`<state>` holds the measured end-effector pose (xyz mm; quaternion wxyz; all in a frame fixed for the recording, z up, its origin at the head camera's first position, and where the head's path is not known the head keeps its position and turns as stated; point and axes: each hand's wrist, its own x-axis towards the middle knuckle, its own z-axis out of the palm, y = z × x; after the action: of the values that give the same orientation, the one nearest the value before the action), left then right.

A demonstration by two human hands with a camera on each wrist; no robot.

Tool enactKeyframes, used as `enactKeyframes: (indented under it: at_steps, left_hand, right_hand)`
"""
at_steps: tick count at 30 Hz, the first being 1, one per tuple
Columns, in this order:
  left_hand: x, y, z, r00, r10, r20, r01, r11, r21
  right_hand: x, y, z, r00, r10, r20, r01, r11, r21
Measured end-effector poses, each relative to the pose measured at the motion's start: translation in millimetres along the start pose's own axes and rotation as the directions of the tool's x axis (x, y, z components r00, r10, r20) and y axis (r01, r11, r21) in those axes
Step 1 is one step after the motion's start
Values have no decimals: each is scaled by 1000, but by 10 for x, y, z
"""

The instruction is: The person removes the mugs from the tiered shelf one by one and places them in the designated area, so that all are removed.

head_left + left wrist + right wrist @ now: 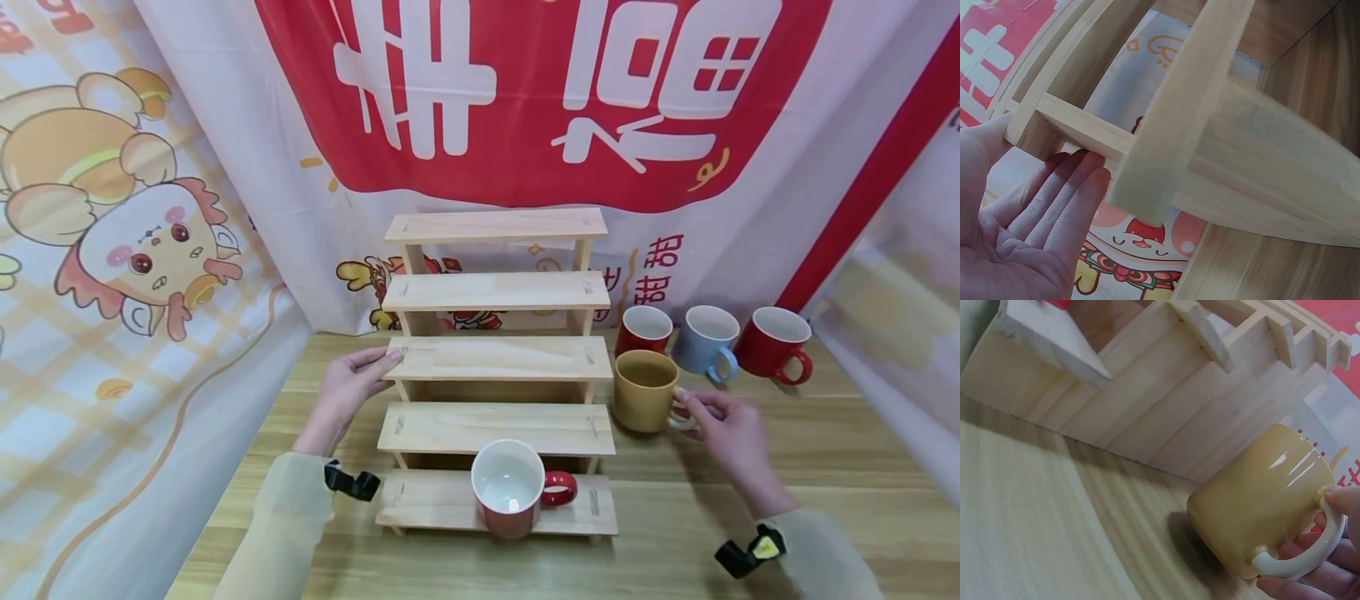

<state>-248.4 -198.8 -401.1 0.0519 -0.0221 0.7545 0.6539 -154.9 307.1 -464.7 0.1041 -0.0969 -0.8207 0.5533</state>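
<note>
My left hand grips the left end of the middle step of a five-tier wooden display stand. Its thumb lies on top, and in the left wrist view the fingers reach beneath the board. To the right of the stand, my right hand holds a mustard-yellow mug by its white handle. The mug is upright in the head view, and a shadow under it in the right wrist view suggests it is slightly off the table. A red mug with a white inside stands on the lowest step.
Behind the yellow mug stand a red mug, a light blue mug and another red mug. They are on the wood-grain table near the printed cloth backdrop. Another patterned cloth borders the table's left side.
</note>
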Motion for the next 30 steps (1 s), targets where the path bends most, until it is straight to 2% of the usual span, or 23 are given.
enactKeyframes:
  at_steps: [7,18,23,30]
  left_hand:
    - [-2,-9,0,1000,5,2,-5,1000,-4]
    - [22,-28,-8,1000,-1,-5,1,1000,0]
    - [38,-41,-4,1000,8,-1,-8,1000,1]
    - [40,-47,-10,1000,12,5,-12,1000,5]
  right_hand:
    - [-9,26,6,1000,15,5,-14,999,-40]
    - [-103,-117,47,998,56,19,-50,972,-228]
    - [-169,-123,67,995,91,31,-80,964,-253]
    - [-283,-136,88,991,100,84,-77,969,-236]
